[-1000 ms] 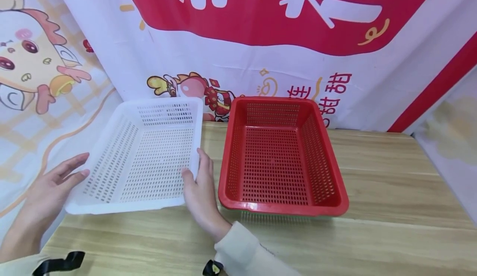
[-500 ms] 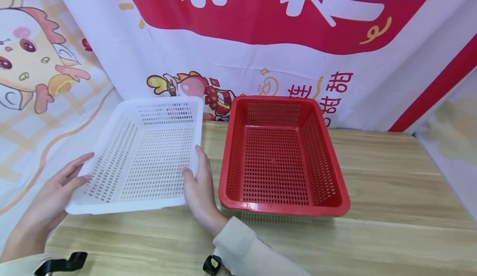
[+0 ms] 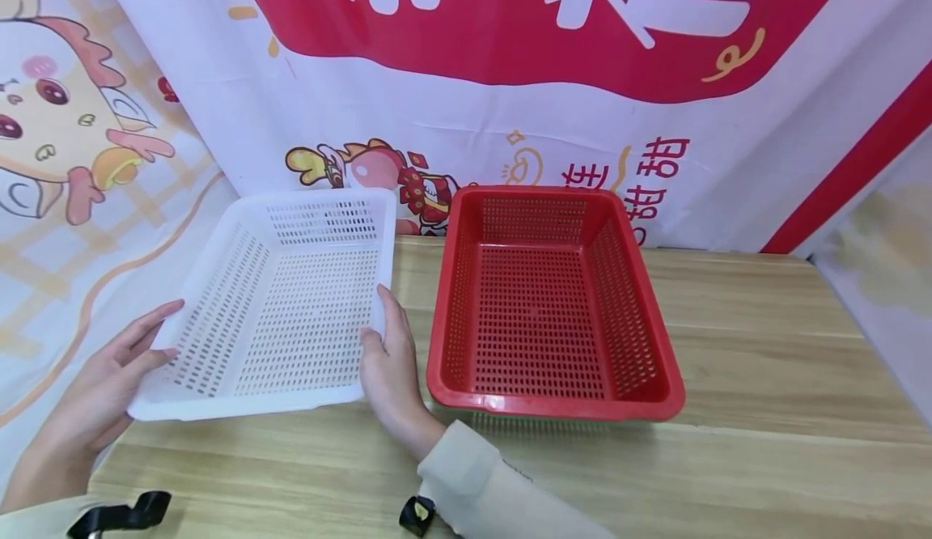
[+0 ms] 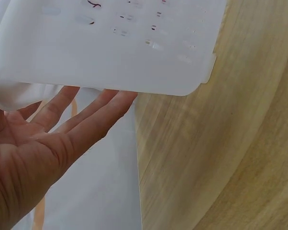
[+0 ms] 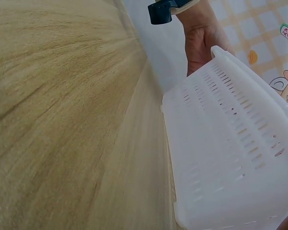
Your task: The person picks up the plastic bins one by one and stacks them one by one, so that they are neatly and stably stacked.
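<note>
Head view shows a white basket (image 3: 313, 312) on the left side of the tabletop (image 3: 750, 353), with a red basket (image 3: 539, 320) near it on the right, a gap of wood between the two. The person's left hand (image 3: 102, 381) grips the white basket at its left rim near the near corner, thumb over the edge; the left wrist view has the fingers reaching behind the wall, fairly straight. The right hand (image 3: 393, 369) pinches the right rim, thumb inside and fingers outside. Neither hand touches the red basket. Both baskets look empty. Right wrist view puts the white basket's lower edge along the wood, though whether it rests there or is slightly raised I cannot tell.

The step in hand seems to be steadying or placing the white basket beside the red one. The next move probably calls for lowering or squaring it evenly with both hands, keeping the right knuckles clear of the red rim, before letting go.
</note>
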`<state>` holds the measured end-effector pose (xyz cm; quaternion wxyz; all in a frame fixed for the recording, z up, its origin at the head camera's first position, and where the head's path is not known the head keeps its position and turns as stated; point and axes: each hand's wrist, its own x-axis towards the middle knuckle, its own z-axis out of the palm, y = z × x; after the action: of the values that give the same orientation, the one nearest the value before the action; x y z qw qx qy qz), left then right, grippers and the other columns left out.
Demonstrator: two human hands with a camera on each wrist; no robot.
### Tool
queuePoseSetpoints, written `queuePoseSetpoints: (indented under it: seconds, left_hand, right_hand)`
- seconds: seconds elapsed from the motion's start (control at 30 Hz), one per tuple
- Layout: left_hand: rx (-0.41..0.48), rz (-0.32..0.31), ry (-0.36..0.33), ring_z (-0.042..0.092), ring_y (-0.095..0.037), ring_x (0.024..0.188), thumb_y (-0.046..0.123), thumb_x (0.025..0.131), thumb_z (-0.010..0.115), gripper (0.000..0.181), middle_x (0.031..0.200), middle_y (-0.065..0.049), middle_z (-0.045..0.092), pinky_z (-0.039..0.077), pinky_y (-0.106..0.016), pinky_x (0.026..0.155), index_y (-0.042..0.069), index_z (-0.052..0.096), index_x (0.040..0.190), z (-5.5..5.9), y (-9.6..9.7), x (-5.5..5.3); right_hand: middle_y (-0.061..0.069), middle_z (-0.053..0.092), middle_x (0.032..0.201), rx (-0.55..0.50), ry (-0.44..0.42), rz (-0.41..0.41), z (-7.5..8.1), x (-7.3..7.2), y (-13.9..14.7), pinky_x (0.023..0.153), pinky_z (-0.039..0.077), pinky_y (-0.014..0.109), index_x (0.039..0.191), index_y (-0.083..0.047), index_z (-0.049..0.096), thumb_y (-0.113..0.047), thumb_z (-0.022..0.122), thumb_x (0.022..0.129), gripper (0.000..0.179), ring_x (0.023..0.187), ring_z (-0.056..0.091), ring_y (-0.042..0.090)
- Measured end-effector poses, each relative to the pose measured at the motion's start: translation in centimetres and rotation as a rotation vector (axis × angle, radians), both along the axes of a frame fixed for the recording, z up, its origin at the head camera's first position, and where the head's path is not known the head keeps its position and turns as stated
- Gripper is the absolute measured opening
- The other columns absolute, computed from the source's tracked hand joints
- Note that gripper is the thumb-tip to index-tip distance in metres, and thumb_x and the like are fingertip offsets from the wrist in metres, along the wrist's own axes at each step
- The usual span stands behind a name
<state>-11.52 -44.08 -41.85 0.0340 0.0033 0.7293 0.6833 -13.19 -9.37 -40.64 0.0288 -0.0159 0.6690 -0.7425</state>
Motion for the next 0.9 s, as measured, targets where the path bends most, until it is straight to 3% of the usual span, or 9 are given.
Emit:
queuePoseSetpoints:
  seconds: [0.27, 0.53, 0.67, 0.8, 0.9]
  left_hand:
    - [0.013, 0.007, -0.013, 0.066, 0.012, 0.112, -0.001, 0.112, 0.046, 0.068, 0.178, 0.018, 0.019, 0.066, -0.025, 0.072, 0.032, 0.031, 0.17, 0.3, 0.2, 0.3]
    - [0.011, -0.008, 0.004, 0.066, 0.012, 0.113, -0.003, 0.112, 0.044, 0.067, 0.181, 0.014, 0.007, 0.064, -0.023, 0.07, 0.031, 0.034, 0.169, 1.0, 0.3, 0.0]
    - [0.069, -0.037, 0.034, 0.069, 0.006, 0.114, -0.004, 0.112, 0.041, 0.065, 0.176, 0.02, 0.025, 0.065, -0.025, 0.07, 0.03, 0.038, 0.168, 0.9, 0.0, 0.0]
    - [0.122, -0.07, 0.07, 0.074, -0.002, 0.113, -0.004, 0.113, 0.037, 0.062, 0.156, 0.021, 0.051, 0.066, -0.029, 0.069, 0.025, 0.04, 0.167, 0.9, -0.4, 0.2]
    - [0.141, -0.087, 0.089, 0.076, -0.006, 0.112, -0.004, 0.113, 0.035, 0.061, 0.147, 0.022, 0.059, 0.067, -0.032, 0.069, 0.022, 0.04, 0.167, 1.0, -0.5, 0.2]
  right_hand:
    - [0.0, 0.035, 0.174, 0.01, 0.002, 0.012, 0.3, 0.1, 0.1, 0.137, 0.021, 0.046, 0.169, -0.015, 0.033, -0.005, 0.044, 0.108, 0.063, 0.163, 0.029, 0.019]
    - [0.001, 0.038, 0.173, 0.05, -0.012, 0.0, 1.0, 0.4, 0.4, 0.137, 0.023, 0.046, 0.168, -0.015, 0.036, -0.003, 0.048, 0.108, 0.063, 0.162, 0.033, 0.021]
    - [0.001, 0.038, 0.172, 0.048, -0.009, 0.004, 1.3, 0.4, 0.5, 0.137, 0.024, 0.046, 0.168, -0.015, 0.036, -0.002, 0.048, 0.108, 0.063, 0.162, 0.033, 0.021]
    - [0.001, 0.039, 0.171, 0.035, 0.001, 0.013, 1.7, 0.6, 0.7, 0.136, 0.025, 0.045, 0.168, -0.015, 0.035, -0.002, 0.047, 0.108, 0.062, 0.161, 0.035, 0.021]
    - [0.002, 0.041, 0.17, 0.023, 0.011, 0.021, 2.0, 0.8, 0.8, 0.136, 0.027, 0.045, 0.168, -0.015, 0.035, -0.003, 0.047, 0.109, 0.062, 0.159, 0.037, 0.02]
